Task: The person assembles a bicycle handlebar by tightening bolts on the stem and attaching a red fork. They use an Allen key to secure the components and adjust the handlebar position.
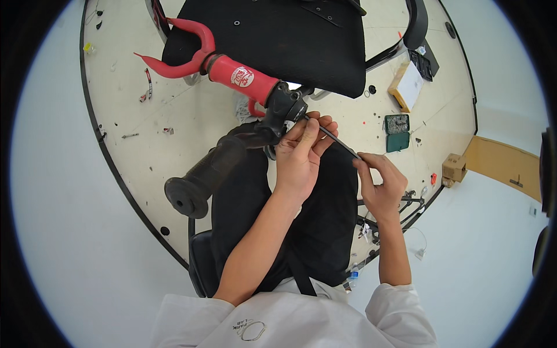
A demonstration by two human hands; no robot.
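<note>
- The left hand (pixel 299 159), at the centre of the frame, pinches the upper end of a thin black cable (pixel 336 139) where it meets the black lever clamp (pixel 285 107).
- The right hand (pixel 380 185), right of centre, closes fingertips on the cable's lower end.
- The cable runs slanting between both hands.
- The clamp sits on a handlebar with a black rubber grip (pixel 203 177) at lower left and a red sleeve (pixel 241 78) at upper left.
- A green tin (pixel 397 133) lies on the round floor mat (pixel 145 151).

Red handlebar (pixel 241 75); black grip (pixel 203 177); green tin (pixel 397 141).
</note>
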